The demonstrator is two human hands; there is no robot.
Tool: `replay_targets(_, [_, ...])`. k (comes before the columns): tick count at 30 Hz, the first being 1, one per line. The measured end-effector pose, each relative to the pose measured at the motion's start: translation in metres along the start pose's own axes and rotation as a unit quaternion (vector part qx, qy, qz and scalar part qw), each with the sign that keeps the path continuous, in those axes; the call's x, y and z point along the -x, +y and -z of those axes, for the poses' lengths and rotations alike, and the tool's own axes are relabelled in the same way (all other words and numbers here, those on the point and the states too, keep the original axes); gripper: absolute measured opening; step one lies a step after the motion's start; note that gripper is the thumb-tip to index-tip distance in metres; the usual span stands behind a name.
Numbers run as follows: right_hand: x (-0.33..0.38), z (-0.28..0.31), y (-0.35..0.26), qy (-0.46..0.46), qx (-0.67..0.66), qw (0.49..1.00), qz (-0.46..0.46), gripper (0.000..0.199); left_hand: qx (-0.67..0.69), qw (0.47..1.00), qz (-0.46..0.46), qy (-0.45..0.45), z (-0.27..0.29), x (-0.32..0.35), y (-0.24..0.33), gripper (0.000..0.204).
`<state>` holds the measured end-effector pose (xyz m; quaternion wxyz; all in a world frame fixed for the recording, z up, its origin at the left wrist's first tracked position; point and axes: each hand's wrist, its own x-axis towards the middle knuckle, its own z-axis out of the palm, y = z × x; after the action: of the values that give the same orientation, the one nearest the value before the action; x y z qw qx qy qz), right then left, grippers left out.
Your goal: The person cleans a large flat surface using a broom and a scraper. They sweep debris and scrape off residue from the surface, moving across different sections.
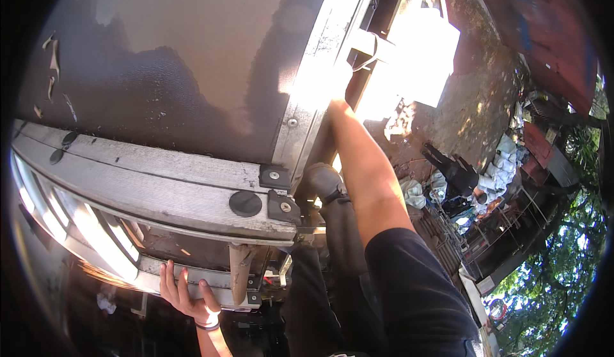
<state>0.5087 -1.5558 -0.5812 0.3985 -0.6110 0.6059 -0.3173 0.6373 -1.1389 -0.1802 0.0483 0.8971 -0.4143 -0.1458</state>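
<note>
Left hand [192, 296] and right hand [341, 83] are well apart: one lays spread fingers on a lower metal rail [151, 270]; the other is at the side rail [295, 122], its grip lost in glare. Between and above them lies a metal-framed brown panel [192, 21], darkly stained. Foliage [543, 306] shows far right.

Right hand [341, 81] lost in glare, seemingly at metal frame [299, 109], grip unclear; left forearm [212, 341] cut by lower edge; brown panel [204, 44] runs past top edge
</note>
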Motion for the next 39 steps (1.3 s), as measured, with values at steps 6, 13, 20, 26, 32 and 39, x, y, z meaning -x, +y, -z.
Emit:
replay_targets(6, [0.054,0.096,-0.045,0.13,-0.26,0.915,-0.281,0.013,0.007,1.0,0.025,0.016,0.004,0.004,0.004,0.038])
replay_targets(13, [0.052,0.206,-0.075,-0.077,-0.106,0.923,-0.362,0.033,0.024,0.998,0.012,0.053,0.003,0.002,0.005,0.035])
replay_targets(20, [0.066,0.234,-0.281,-0.182,0.175,0.932,-0.259,0.037,0.034,0.994,0.001,0.102,0.001,0.006,0.004,0.034])
replay_targets(26, [0.092,0.255,-0.287,-0.178,0.366,0.913,-0.035,0.04,0.042,0.993,0.023,0.109,-0.004,0.016,-0.005,0.034])
replay_targets(32, [0.088,0.254,-0.296,-0.172,0.325,0.926,-0.086,0.047,0.051,0.991,0.026,0.118,-0.003,0.014,-0.002,0.035])
replay_targets(39, [0.133,0.263,-0.341,-0.192,0.268,0.936,-0.121,0.046,0.051,0.992,0.035,0.107,0.0,0.015,-0.004,0.035])
